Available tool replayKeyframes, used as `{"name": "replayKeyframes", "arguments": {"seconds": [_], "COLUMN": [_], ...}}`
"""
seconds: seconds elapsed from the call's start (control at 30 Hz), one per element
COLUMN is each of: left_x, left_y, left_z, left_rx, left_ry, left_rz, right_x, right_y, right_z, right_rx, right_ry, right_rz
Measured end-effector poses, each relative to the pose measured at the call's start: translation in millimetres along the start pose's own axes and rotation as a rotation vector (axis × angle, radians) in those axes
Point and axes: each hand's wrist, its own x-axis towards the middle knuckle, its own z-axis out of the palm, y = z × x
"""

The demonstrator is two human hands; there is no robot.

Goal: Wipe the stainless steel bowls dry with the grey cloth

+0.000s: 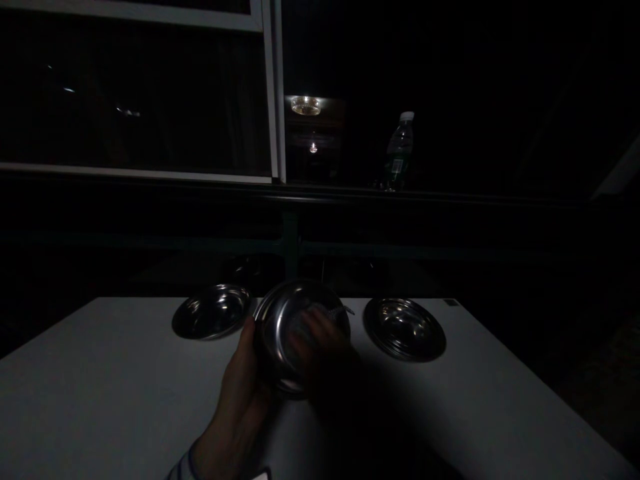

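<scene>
A shiny metal bowl (280, 313) is held up over the white table, tilted toward me. My left hand (243, 380) grips its left rim, thumb on the near side and fingers behind it. Inside the bowl, my right hand (320, 337) presses a greyish cloth (299, 325) against the metal; the fingers are dark and slightly blurred. A corner of the cloth sticks out to the right. To the left lies another metal bowl (213, 313), and to the right a stack of metal bowls (404, 329).
The white table (125, 393) stretches across the front. Behind it, a clear plastic bottle (400, 150) stands on a dark ledge beneath a window with a pale frame (274, 93). A small dark label (451, 302) sits at the table's far right corner. Lighting is very dim.
</scene>
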Motion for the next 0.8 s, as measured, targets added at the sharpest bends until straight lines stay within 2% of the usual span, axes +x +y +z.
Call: {"name": "replayKeyframes", "arguments": {"seconds": [0.07, 0.13, 0.17, 0.2, 0.23, 0.3, 0.33, 0.43, 0.5, 0.57, 0.67, 0.7, 0.73, 0.77, 0.8], "left_x": [-1, -2, -1, -1, -1, -1, -1, -1, -1, 0, -1, -2, -3, -3, -4], "left_y": [1, 1, 2, 2, 3, 3, 2, 0, -1, 0, 2, 2, 1, 1, 0], "left_z": [0.9, 1.2, 1.1, 0.9, 0.7, 0.4, 0.4, 0.4, -0.1, -0.7, -0.5, 0.0, 0.6, 1.2, 1.6], "left_rx": [0.013, 0.013, 0.004, -0.004, -0.007, 0.002, 0.012, 0.035, 0.044, 0.048, 0.039, 0.038, 0.039, 0.047, 0.055], "left_ry": [0.008, 0.021, 0.023, 0.016, 0.005, -0.011, -0.019, -0.017, 0.004, 0.006, -0.051, -0.063, -0.063, -0.055, -0.045], "left_rz": [-0.005, 0.0, 0.003, 0.0, -0.004, -0.01, -0.017, -0.015, -0.01, -0.015, -0.048, -0.051, -0.049, -0.051, -0.053], "right_x": [4, 3, 1, -2, -4, -4, -2, 5, 5, 1, 1, 3, 6, 9, 11], "right_y": [1, -2, -6, -12, -16, -20, -18, -6, -7, -14, -18, -15, -12, -9, -6], "right_z": [-2, -5, -7, -7, -8, -8, -8, -6, -3, -1, -1, -2, -4, -5, -5], "right_rx": [-0.003, -0.03, -0.034, -0.041, -0.021, 0.031, 0.036, -0.002, -0.01, -0.022, 0.023, 0.023, 0.014, 0.007, 0.005], "right_ry": [-0.012, -0.024, -0.044, -0.026, -0.044, -0.112, -0.097, -0.084, -0.087, 0.01, -0.024, -0.076, -0.056, -0.072, -0.074], "right_rz": [0.121, 0.159, 0.14, 0.036, 0.001, -0.01, -0.011, 0.11, 0.07, 0.042, -0.069, -0.06, -0.017, 0.087, 0.126]}}
